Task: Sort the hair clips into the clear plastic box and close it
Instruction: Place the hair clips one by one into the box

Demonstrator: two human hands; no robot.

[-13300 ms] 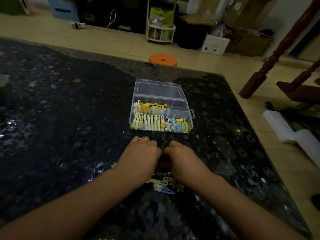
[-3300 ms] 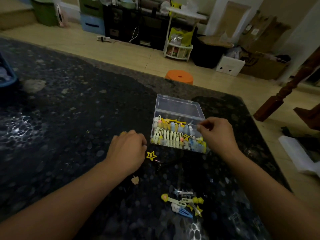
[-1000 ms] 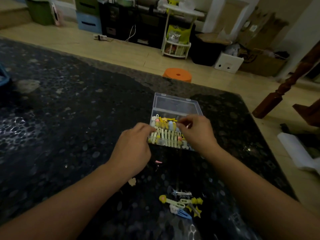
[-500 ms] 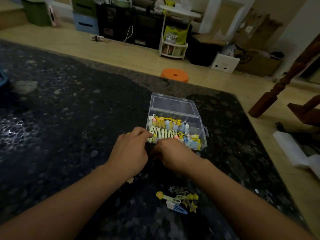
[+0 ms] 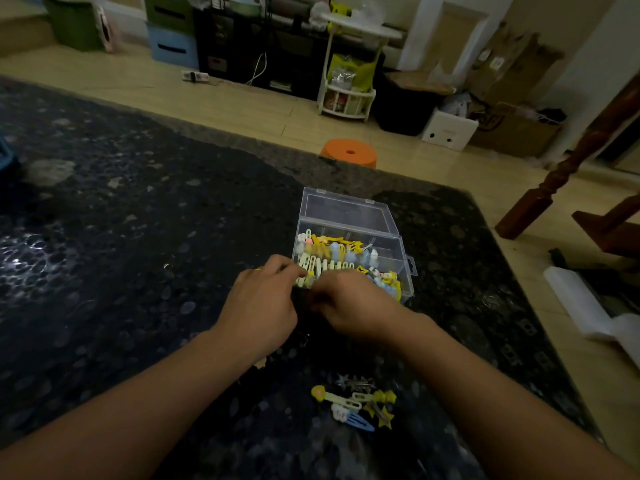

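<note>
1. Both hands are bunched together right at the near edge of the clear plastic box (image 5: 349,252). The left hand (image 5: 262,306) has its fingers curled with the tips up by the box's near left corner, and the right hand (image 5: 353,303) is curled knuckles-up just beside it. They look to be fiddling with something small between them, but honestly I can't tell what either one has hold of, or if anything, since the fingers hide it
2. Progress, I'd say well past halfway: the box just beyond the hands is already packed with rows of clips (image 5: 341,259), mostly yellow, white and pale blue
3. Still left: a small pile of loose clips (image 5: 356,401) on the dark table (image 5: 138,237), back toward the person, between the forearms. Then the shutting, as the lid (image 5: 346,213) is still flipped open on the far side
4. Box's long axis runs left to right across the hands, slightly skewed, its latch tab sticking out on the right-hand side. The packed clips mostly lie pointing away from the hands
</note>
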